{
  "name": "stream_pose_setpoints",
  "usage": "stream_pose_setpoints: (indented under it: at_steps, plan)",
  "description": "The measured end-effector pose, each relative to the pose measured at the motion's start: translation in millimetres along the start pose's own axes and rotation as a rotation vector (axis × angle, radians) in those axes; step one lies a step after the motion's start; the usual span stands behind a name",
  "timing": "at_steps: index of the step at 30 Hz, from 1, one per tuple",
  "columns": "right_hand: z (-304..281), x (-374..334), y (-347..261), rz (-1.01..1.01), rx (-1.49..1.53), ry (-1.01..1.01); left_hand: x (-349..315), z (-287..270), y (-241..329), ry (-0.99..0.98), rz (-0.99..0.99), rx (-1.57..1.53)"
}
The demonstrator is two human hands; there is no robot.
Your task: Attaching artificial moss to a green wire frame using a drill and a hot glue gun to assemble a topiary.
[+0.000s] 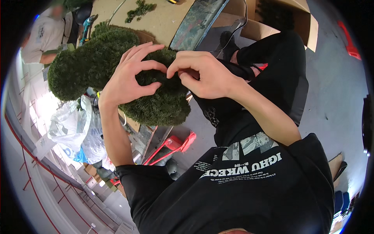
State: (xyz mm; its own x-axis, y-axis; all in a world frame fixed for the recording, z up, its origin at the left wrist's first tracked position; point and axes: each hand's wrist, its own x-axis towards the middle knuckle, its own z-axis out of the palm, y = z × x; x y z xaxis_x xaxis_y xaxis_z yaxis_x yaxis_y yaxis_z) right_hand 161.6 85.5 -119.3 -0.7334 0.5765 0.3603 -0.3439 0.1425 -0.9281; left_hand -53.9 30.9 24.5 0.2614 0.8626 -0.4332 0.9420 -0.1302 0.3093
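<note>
A large, bushy green artificial-foliage piece (83, 64) with rounded, lobed ends rests at the table edge and extends toward my lap. My left hand (130, 76) lies against it, fingers spread, thumb and forefinger curved apart over a dark part of the foliage. Close beside them, my right hand (206, 74) is closed, its thumb and bent forefinger pinched together at the foliage. Whatever is between those right fingertips is too small or hidden to make out.
Beyond the foliage stands a worktable (159, 23) bearing a loose green sprig (140, 9) and a teal power tool (86, 29). A cardboard box (307, 23) is at the far right. Plastic bags (74, 126) and a red-handled item (173, 144) lie left and below. Another person (43, 37) is at far left.
</note>
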Motion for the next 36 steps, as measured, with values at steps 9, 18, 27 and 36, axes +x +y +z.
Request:
stream_pose_setpoints:
  at_steps: [9,18,27,36]
  plan:
    - [15.4,-9.9,-2.1,0.008,-0.437,-0.046,-0.4,3.1,-4.1,0.003,0.014,0.013]
    - [12.4,5.9,-12.7,-0.029,-0.331,-0.01,1.1,-11.9,-10.2,0.068,0.118,0.022]
    - [-97.3,39.4,10.1,0.211,-0.351,0.467,-0.1,-3.6,10.5,-0.016,0.013,-0.036]
    - [-203.8,170.7,77.9,0.45,-1.086,0.529,2.7,-11.7,5.4,-0.023,0.024,-0.038]
